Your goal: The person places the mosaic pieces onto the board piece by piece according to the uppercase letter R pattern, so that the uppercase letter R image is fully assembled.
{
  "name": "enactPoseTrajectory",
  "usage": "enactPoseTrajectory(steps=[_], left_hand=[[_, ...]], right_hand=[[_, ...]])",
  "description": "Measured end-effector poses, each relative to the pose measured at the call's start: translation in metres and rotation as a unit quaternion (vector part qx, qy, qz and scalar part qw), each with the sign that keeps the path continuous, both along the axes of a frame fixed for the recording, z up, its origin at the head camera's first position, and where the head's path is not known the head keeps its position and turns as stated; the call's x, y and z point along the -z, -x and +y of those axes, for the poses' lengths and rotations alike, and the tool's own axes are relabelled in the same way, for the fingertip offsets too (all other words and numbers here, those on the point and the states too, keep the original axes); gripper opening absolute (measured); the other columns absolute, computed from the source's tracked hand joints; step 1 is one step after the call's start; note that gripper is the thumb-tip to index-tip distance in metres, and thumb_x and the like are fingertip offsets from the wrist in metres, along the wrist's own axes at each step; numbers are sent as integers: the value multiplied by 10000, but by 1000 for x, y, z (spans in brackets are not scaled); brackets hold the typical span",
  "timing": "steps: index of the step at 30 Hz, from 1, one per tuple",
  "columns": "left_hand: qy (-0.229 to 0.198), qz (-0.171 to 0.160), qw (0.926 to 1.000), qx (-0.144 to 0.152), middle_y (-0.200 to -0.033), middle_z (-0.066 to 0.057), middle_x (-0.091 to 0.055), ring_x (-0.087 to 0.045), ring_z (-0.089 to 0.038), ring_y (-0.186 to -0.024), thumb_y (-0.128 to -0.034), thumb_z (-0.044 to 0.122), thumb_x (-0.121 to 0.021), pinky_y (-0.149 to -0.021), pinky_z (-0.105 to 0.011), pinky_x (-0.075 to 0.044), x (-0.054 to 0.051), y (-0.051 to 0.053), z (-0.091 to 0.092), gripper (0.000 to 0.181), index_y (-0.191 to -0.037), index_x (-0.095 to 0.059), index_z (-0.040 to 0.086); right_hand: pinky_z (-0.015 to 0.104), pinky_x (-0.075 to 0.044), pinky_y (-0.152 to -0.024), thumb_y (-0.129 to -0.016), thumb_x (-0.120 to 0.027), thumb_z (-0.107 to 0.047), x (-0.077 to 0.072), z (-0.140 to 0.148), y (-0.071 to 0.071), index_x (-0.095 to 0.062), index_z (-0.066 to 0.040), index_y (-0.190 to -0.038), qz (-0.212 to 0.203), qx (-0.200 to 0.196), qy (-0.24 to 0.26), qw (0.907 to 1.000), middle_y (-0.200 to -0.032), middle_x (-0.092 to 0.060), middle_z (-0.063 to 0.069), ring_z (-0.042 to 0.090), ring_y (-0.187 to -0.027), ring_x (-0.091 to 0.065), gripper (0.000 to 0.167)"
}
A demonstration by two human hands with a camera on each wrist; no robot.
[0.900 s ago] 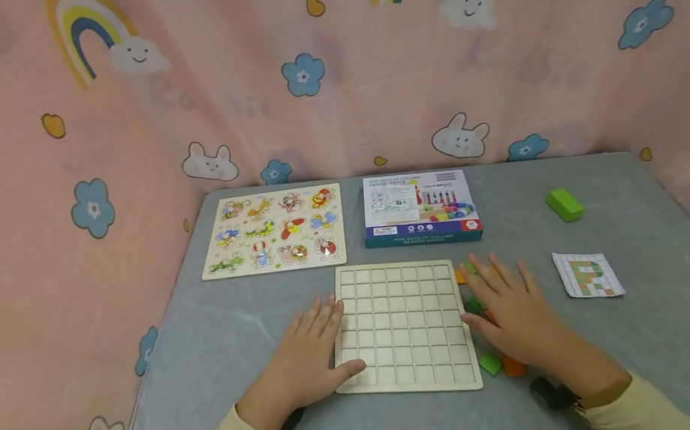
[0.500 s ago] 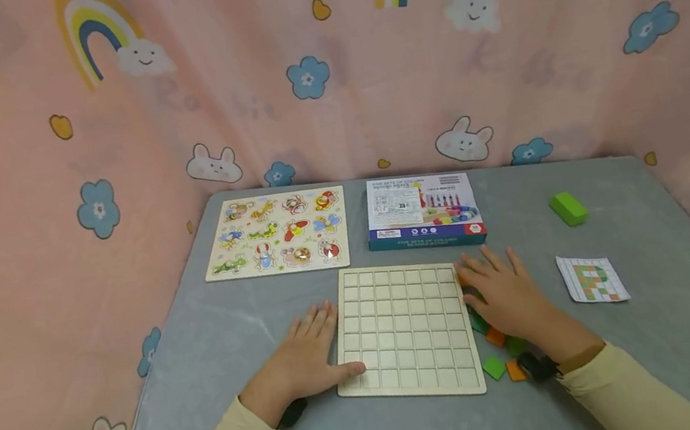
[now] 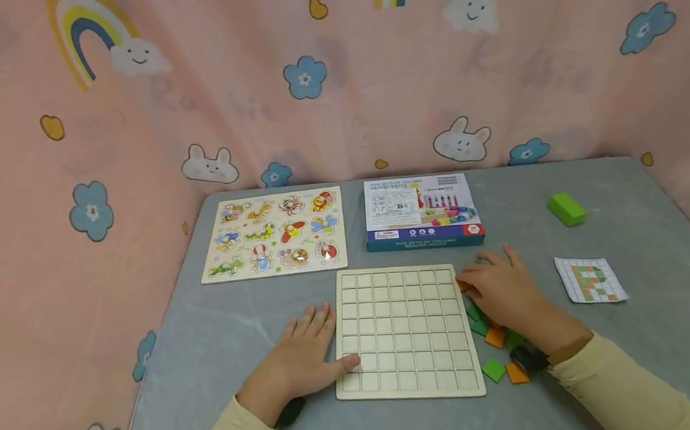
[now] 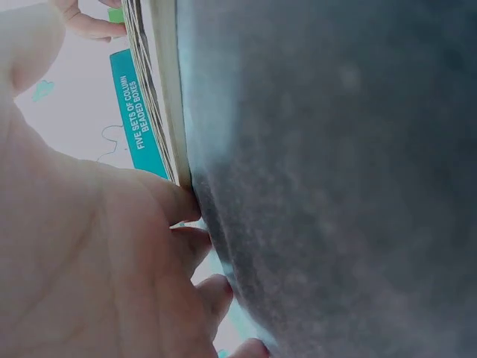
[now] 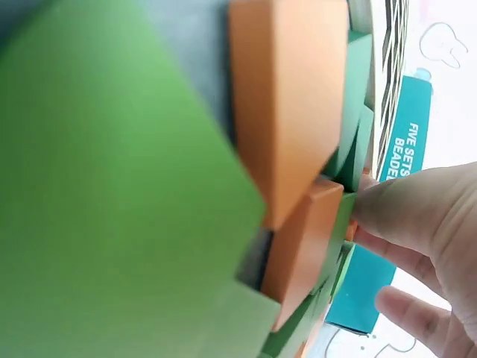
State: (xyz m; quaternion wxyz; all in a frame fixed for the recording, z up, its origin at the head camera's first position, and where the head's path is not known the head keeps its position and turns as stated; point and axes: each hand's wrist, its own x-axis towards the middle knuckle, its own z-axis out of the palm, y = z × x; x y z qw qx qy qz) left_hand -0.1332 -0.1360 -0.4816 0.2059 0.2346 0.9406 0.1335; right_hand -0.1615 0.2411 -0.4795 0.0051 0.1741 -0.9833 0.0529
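A pale wooden grid board (image 3: pixel 402 335) lies on the grey table, its squares bare. At its left edge rests my left hand (image 3: pixel 298 364), fingers straight on the table and thumb over the board's rim. By the upper right edge of the board, my right hand (image 3: pixel 511 297) pinches an orange tile (image 3: pixel 463 285) between thumb and fingers; the hand hides most of it. Below that hand is a loose heap of tiles, among them a green tile (image 3: pixel 494 370) and another orange tile (image 3: pixel 517 372). Close up in the right wrist view, an orange tile (image 5: pixel 298 89) leans among green ones.
Behind the board lie an insect picture puzzle (image 3: pixel 273 234) and a boxed bead set (image 3: pixel 420 211). To the right are a green block (image 3: pixel 566 209) and a small pattern card (image 3: pixel 592 279). A pink printed curtain (image 3: pixel 244 102) hangs behind the table.
My right hand has moved slightly left, from spread fingers over the tiles to a pinch on an orange tile, uncovering more of the heap. The left hand stays nearly still.
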Motion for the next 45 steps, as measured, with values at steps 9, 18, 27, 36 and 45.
enactPoseTrajectory(steps=[9,18,27,36,45], left_hand=[[-130,-92,9999,-31,-1770,-112,-161,-100,-338,-1628,-1054,694,-468,-1280,-586,-130,-3,0,-2,945,-1707,-213,61],[-250,-53,9996,-80,-1765,-89,-194,-125,-330,-1626,-1059,684,-478,-1282,-567,-142,-6,4,-3,907,-1705,-252,90],[-272,-36,9996,1,-1760,-99,-213,-137,-329,-1624,-1057,690,-475,-1280,-565,-163,-5,7,-3,908,-1700,-273,82],[-342,80,9994,49,-1744,-133,-255,-171,-353,-1616,-1071,633,-506,-1275,-565,-188,-4,9,-3,870,-1681,-314,44],[-347,18,9994,44,-1744,-111,-263,-181,-336,-1615,-1068,645,-507,-1277,-529,-207,-7,7,-8,868,-1680,-326,57]], right_hand=[[809,-205,-1143,-941,-852,-186,-13,-5,1,-819,-66,-1175,-240,162,58,9996,-1131,-782,117,434,-1200,-599,265],[752,-265,-1164,-949,-855,-262,-30,-50,7,-835,-109,-1152,-125,-394,222,9989,-1089,-791,59,393,-1184,-616,255],[759,-287,-1152,-928,-873,-201,-28,-90,22,-853,-161,-1065,-101,-856,276,9959,-1033,-801,-7,369,-1167,-636,144],[757,-247,-1172,-938,-859,-195,-20,-115,34,-859,-175,-1051,-417,-1002,362,9934,-1062,-802,-35,336,-1185,-626,115],[756,-248,-1174,-950,-850,-194,-12,-121,37,-863,-177,-1082,-442,-1137,315,9920,-1128,-796,-18,334,-1203,-624,134]])
